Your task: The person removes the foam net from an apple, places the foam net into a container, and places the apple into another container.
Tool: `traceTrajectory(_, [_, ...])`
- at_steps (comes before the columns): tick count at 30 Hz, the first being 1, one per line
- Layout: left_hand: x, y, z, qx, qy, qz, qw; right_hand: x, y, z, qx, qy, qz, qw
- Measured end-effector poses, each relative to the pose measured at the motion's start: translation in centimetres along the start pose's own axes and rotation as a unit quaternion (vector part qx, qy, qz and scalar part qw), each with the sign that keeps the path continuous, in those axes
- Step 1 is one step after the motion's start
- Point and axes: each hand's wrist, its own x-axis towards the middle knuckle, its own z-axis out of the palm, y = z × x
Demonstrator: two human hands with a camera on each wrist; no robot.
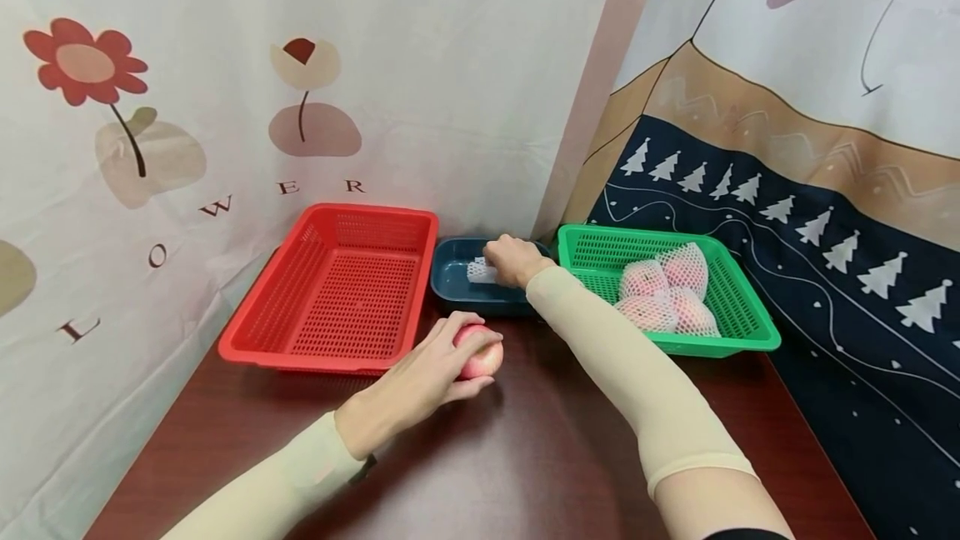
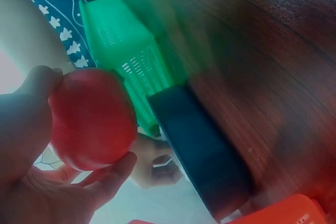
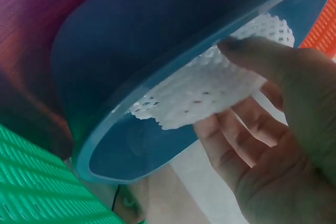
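My left hand (image 1: 420,373) grips a bare red apple (image 1: 486,357) above the table, in front of the blue tray. In the left wrist view the thumb and fingers curl around the apple's side. Over the dark blue tray (image 1: 447,283), my right hand (image 1: 513,261) holds a white foam fruit net (image 1: 478,272). Seen from the right wrist, the thumb lies on one side of the net (image 3: 199,93) and the fingertips on the other, inside the tray's rim. No fruit shows inside this net.
A red plastic basket (image 1: 427,273) with nothing in it stands left of the tray. On the right is a green basket (image 1: 738,294) with several net-wrapped fruits (image 1: 667,294). The brown table (image 1: 517,457) extends toward me, and printed curtains (image 1: 465,65) hang behind.
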Motion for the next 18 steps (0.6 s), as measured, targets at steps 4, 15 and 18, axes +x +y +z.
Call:
traceTrajectory(4, [0.0,-0.1,0.1,0.004,0.001,0.004,1.0000,-1.0,-0.8,-0.6,0.015,-0.025,0.008,0.9995])
traceTrajectory(15, [0.2,-0.1,0.0,0.001,0.000,0.002,1.0000,-1.2,-1.2,-0.4,0.050,-0.074,-0.005,0.9960])
traceTrajectory(18, [0.3,-0.2,-0.1,0.004,0.006,0.005,1.0000,0.4,-0.2,1.3,0.059,-0.086,-0.008,0.9946])
